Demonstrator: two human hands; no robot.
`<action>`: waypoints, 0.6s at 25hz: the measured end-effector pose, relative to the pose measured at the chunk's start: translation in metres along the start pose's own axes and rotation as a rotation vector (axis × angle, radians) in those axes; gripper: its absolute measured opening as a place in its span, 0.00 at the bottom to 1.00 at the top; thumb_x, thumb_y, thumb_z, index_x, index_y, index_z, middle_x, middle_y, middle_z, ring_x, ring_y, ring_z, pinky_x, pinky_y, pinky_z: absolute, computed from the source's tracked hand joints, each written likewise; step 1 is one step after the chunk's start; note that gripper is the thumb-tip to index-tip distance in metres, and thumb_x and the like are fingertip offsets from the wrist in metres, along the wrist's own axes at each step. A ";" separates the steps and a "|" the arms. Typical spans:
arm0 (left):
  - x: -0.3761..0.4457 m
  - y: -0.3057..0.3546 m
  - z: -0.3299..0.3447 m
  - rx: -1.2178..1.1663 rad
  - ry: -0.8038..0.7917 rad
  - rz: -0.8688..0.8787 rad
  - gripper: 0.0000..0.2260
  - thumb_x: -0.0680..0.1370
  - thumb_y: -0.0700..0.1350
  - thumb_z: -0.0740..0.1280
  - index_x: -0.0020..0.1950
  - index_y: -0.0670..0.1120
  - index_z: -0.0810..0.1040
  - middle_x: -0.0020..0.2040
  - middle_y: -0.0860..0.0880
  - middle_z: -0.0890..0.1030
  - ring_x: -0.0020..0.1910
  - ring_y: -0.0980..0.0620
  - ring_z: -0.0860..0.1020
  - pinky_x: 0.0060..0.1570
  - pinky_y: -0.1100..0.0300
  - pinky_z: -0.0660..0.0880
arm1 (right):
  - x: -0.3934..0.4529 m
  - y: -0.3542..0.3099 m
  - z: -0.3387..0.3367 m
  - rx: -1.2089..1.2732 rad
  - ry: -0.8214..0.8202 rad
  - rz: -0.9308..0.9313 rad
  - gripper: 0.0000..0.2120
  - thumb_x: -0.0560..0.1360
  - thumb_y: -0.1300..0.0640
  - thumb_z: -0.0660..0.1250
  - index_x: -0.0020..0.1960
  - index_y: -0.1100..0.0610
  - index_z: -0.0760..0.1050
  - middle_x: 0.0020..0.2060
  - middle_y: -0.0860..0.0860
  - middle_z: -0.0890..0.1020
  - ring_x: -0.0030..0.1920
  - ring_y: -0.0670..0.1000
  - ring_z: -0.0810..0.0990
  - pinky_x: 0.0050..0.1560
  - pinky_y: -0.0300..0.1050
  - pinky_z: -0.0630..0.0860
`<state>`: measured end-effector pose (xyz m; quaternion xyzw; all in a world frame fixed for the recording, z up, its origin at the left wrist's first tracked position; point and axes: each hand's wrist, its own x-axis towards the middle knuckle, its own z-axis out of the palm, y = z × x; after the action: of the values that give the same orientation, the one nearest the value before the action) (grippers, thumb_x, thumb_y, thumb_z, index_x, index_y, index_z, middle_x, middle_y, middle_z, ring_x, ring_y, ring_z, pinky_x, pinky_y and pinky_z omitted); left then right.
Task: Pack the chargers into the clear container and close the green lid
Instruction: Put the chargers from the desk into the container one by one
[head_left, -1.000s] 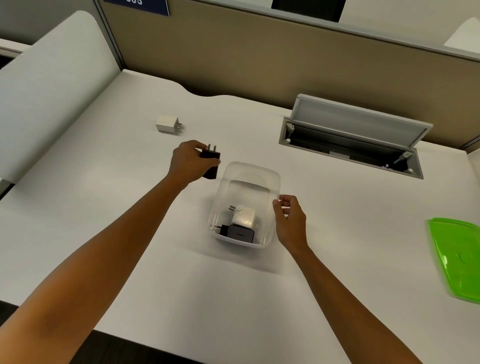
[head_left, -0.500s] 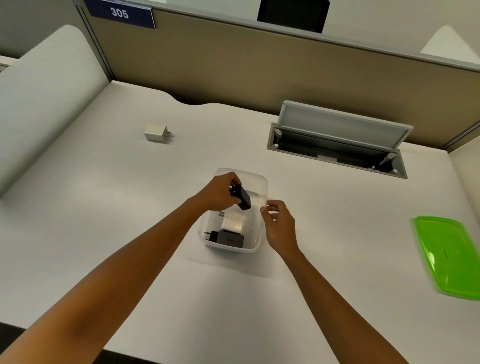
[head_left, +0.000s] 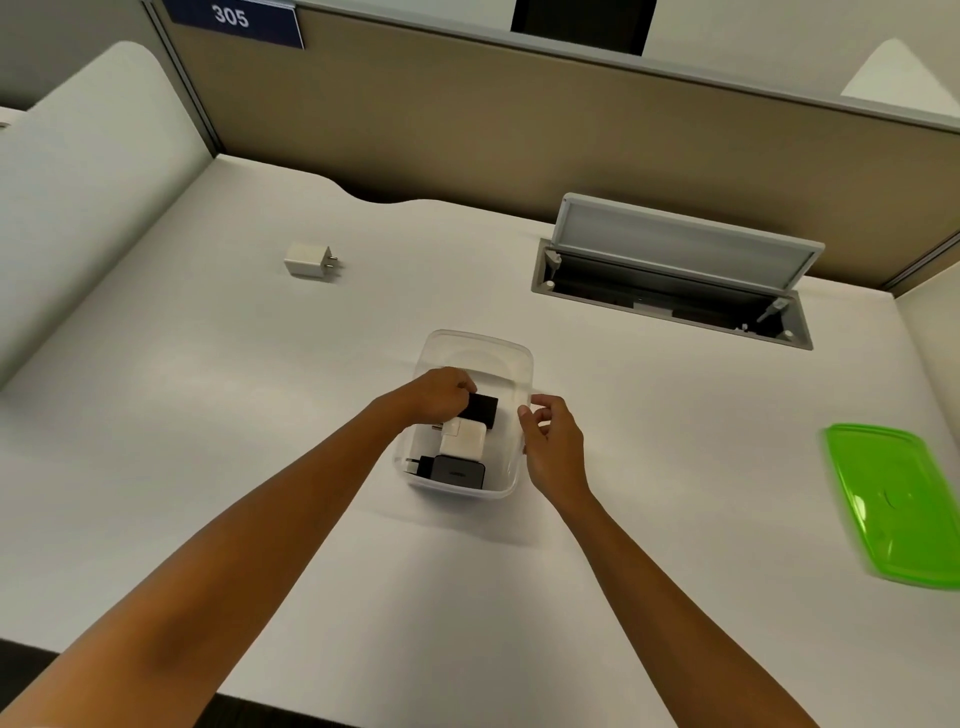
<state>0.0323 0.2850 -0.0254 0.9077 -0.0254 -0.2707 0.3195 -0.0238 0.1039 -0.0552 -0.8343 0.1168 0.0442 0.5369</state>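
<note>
The clear container (head_left: 485, 347) stands mid-desk with its top open. Inside it my left hand (head_left: 439, 392) grips a black charger (head_left: 482, 409), held low over a white charger (head_left: 464, 439). A dark grey charger (head_left: 457, 470) lies at the near end of the container. My right hand (head_left: 550, 441) rests against the container's right wall, fingers curled at the rim. Another white charger (head_left: 307, 260) lies on the desk at the far left. The green lid (head_left: 901, 506) lies flat at the right edge of the desk.
An open cable hatch (head_left: 675, 270) with a raised grey flap is set into the desk at the back right. A tan partition (head_left: 519, 130) runs along the far edge. A white divider (head_left: 78, 171) stands on the left.
My left hand carried the black charger from the container's left side over the rim and down inside. My right hand stayed at the right wall.
</note>
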 end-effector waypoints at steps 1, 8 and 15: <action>0.000 0.000 0.001 0.023 0.002 0.011 0.18 0.81 0.37 0.55 0.70 0.40 0.72 0.71 0.42 0.72 0.67 0.44 0.71 0.65 0.56 0.68 | 0.000 0.001 0.000 0.000 0.000 -0.001 0.14 0.79 0.52 0.63 0.62 0.56 0.72 0.47 0.56 0.80 0.45 0.58 0.81 0.47 0.52 0.82; -0.007 0.001 -0.005 -0.227 0.276 0.196 0.11 0.81 0.40 0.62 0.59 0.44 0.80 0.60 0.47 0.80 0.57 0.50 0.79 0.52 0.67 0.73 | 0.004 0.001 0.005 -0.070 0.096 -0.103 0.12 0.79 0.56 0.63 0.61 0.58 0.73 0.50 0.51 0.78 0.44 0.49 0.78 0.42 0.32 0.76; 0.020 -0.052 -0.060 -0.235 0.790 0.260 0.08 0.75 0.34 0.65 0.50 0.42 0.80 0.49 0.45 0.81 0.42 0.51 0.78 0.41 0.64 0.75 | 0.021 -0.001 0.006 -0.057 0.179 -0.151 0.09 0.80 0.59 0.62 0.59 0.59 0.74 0.48 0.52 0.77 0.39 0.45 0.76 0.38 0.27 0.74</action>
<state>0.0734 0.3562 -0.0265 0.8883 0.0159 0.1392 0.4373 -0.0032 0.1065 -0.0611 -0.8562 0.0998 -0.0679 0.5024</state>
